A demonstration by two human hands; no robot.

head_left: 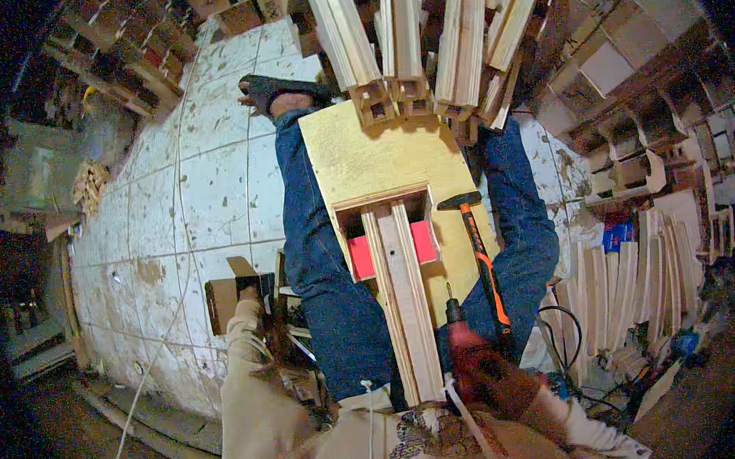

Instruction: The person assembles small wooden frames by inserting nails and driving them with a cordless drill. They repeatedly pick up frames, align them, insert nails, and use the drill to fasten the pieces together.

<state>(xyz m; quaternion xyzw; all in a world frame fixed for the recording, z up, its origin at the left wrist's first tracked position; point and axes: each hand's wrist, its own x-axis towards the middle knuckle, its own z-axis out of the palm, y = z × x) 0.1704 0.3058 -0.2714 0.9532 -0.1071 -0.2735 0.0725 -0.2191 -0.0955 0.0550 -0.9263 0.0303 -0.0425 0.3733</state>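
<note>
Presently, I hold a drill (461, 329) in the right hand (505, 383), beside the pale, grooved, red-panelled wooden assembly (399, 270) on a yellow board (384, 157); I cannot tell the grip of the left hand (249, 302) at a box (222, 307).

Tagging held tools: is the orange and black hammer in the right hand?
No, the hammer lies loose; the right hand holds a red drill.

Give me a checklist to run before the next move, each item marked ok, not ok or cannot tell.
1. Power driver held in right hand: ok.
2. Bit off the wooden rail: ok, beside it.
3. Hammer off the rail: ok, lies to its right.
4. Left hand steadying the rail: not ok, it is at the cardboard box.
5. Left hand's grip: cannot tell, hidden in the box.
</note>
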